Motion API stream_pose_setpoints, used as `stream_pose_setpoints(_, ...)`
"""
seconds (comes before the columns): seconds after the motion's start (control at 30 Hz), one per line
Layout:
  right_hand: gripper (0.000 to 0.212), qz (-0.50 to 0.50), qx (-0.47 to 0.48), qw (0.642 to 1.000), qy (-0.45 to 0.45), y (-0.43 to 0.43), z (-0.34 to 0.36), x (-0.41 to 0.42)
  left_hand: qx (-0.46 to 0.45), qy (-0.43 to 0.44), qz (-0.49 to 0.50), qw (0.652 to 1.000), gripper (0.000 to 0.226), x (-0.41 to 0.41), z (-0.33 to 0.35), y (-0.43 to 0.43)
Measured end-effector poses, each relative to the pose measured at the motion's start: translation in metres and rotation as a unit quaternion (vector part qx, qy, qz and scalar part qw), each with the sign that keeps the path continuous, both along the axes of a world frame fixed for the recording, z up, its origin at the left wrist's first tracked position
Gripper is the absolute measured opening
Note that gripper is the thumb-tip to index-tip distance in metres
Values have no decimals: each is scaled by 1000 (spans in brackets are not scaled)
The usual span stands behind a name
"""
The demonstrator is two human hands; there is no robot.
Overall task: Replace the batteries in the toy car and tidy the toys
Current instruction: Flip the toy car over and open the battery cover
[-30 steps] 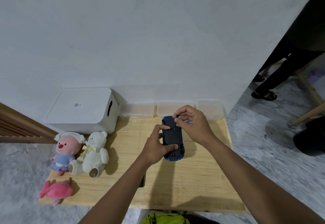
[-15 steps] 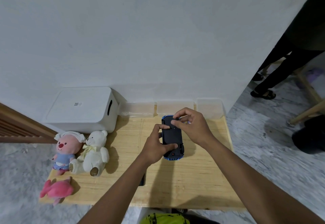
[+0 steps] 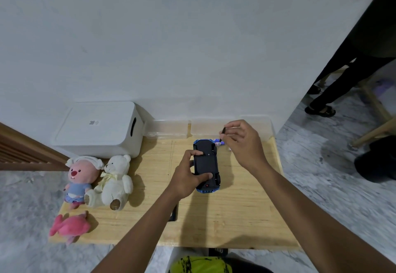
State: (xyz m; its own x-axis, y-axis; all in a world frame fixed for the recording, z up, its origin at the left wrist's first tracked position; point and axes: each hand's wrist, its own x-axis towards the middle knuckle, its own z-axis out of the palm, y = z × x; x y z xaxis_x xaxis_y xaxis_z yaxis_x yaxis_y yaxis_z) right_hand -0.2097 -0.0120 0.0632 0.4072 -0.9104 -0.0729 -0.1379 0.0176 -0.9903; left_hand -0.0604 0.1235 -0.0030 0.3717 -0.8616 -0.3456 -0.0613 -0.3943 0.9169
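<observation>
Right hand (image 3: 244, 142) lifted off car (image 3: 205, 163), pinching small dark piece (image 3: 224, 131), left hand (image 3: 188, 178) gripping car, black underside up, blue trim, long axis toward wall (image 3: 192, 47)

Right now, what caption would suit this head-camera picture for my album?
The left hand holds the upturned toy car on the wooden table while the right hand pinches a small dark piece.

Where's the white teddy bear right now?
In the head view the white teddy bear sits on the left side of the wooden table, right beside the pink plush doll and in front of the white box.
</observation>
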Motion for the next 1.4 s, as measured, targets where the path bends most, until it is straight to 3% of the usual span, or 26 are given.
stream_pose_setpoints(0.23, 20, 32, 107, 959, 262, 12, -81, -17, 23, -3, 6, 1000, 66, 14, -11, 13)
stream_pose_setpoints(0.43, 19, 50, 97, 939, 327, 36, -137, -3, 34, 30, -13, 999, 69, 21, -23, 26)
stream_pose_setpoints(0.7, 26, 38, 35, 955, 291, 46, -151, -6, 31, 64, -13, 997, 68, 29, -33, 36)
stream_pose_setpoints(0.8, 20, -5, -32, 970, 240, 47, -130, -2, 34, 61, -18, 997, 69, 32, -34, 35)
stream_pose_setpoints(0.87, 24, 31, -83, 977, 196, 45, -112, 3, 36, 60, -20, 997, 70, 33, -34, 33)
stream_pose_setpoints(0.93, 33, 120, -116, 968, 187, 43, -97, 9, 33, 69, -23, 997, 69, 33, -34, 30)
stream_pose_setpoints(1.03, 44, 215, -164, 929, 254, 39, -90, 17, 22, 75, -25, 997, 69, 33, -31, 27)
stream_pose_setpoints(1.2, 57, 216, -173, 923, 269, 41, -91, 19, 16, 73, -25, 997, 74, 31, -27, 23)
stream_pose_setpoints(1.4, 70, 242, -178, 910, 285, 36, -83, 19, 8, 93, -32, 995, 98, 29, -23, 22)
